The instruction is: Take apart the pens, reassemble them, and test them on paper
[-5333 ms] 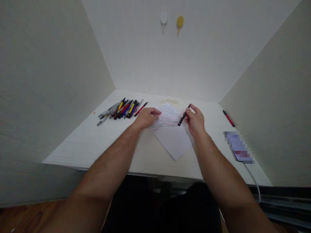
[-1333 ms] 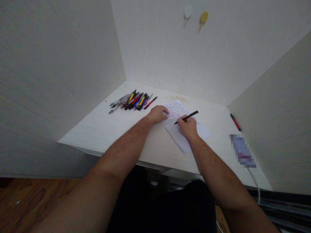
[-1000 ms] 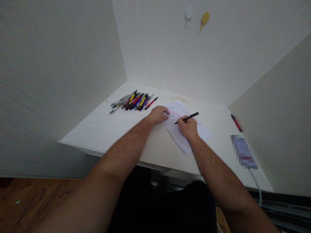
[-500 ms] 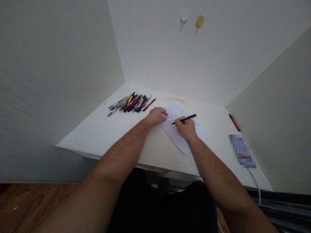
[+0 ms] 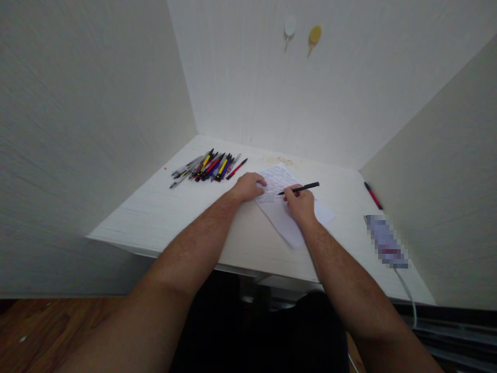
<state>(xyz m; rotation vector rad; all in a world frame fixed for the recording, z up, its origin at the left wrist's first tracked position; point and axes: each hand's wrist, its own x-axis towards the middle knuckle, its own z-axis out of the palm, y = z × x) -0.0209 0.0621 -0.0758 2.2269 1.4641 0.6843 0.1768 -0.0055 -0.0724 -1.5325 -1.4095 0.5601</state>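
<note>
A black pen (image 5: 306,187) is pinched in the fingers of my right hand (image 5: 302,203), its tip on or just above a sheet of paper (image 5: 285,224). Rows of handwriting, mostly dark with some red, cover the upper part of the sheet; its lower part is blank. My left hand (image 5: 250,186) lies on the left edge of the sheet, thumb and fingers apart, holding nothing. My right hand hides some of the writing.
A pile of pens (image 5: 207,167) lies at the back left, with a red pen (image 5: 237,169) beside it. On the right are another red pen (image 5: 373,196) and a blurred-out device (image 5: 386,242) with a white cable (image 5: 407,290). Walls enclose the desk (image 5: 155,217). Two hooks (image 5: 315,35) are on the back wall.
My right hand with the pen has moved slightly right along the paper, and small writing now shows left of the tip. My left hand stays in place. The view has shifted slightly.
</note>
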